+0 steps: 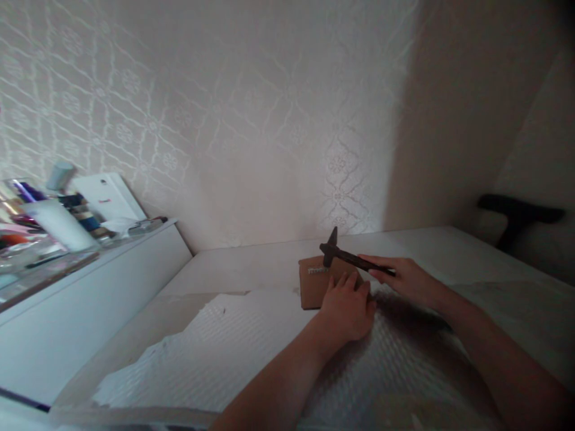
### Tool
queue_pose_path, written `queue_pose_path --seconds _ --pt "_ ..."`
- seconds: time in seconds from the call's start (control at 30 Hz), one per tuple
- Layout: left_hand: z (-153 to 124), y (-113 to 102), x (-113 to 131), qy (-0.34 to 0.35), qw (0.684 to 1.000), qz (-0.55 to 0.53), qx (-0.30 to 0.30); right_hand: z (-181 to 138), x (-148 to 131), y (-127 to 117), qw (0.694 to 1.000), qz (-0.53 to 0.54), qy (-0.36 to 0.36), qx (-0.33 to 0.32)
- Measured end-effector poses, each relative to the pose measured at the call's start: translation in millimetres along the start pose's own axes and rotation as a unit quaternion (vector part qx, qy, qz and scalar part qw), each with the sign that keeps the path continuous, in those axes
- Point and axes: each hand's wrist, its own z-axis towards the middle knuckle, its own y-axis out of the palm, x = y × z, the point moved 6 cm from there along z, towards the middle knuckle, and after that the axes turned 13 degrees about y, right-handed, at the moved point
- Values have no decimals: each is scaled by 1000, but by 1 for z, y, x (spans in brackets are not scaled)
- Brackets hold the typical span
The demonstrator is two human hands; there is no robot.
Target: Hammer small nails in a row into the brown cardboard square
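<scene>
A hammer [350,257] with a dark head and a slim dark handle is gripped in my right hand [406,278], its fingers closed around the handle's end. The head is over the upper part of a brown cardboard piece [311,292]; whether it touches the surface I cannot tell. Near the head, a short row of small whitish, shiny bits [317,270] lies on the cardboard, too small to name. My left hand [348,308] rests flat on the cardboard's right side, fingers spread and pressing down, and covers part of it.
White textured sheeting [202,347] covers much of the white tabletop [265,269]. At left, a white cabinet [112,281] bears a white cup [63,224], a white box [108,197] and clutter. A dark T-shaped object [516,212] stands at right. Patterned wall [269,120] rises behind.
</scene>
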Motion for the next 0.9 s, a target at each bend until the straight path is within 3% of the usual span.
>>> queue_pose_path --seconds 0.57,0.73,0.9 --pt "-1 0 -2 -1 1000 -7 -7 -1 -1 -7 998 0 33 47" --pt "-1 1 -2 -3 1000 -9 -3 0 1 -4 999 -16 27 12" --pt "0 2 -2 5 1000 0 -5 1 3 -5 999 -1 42 27"
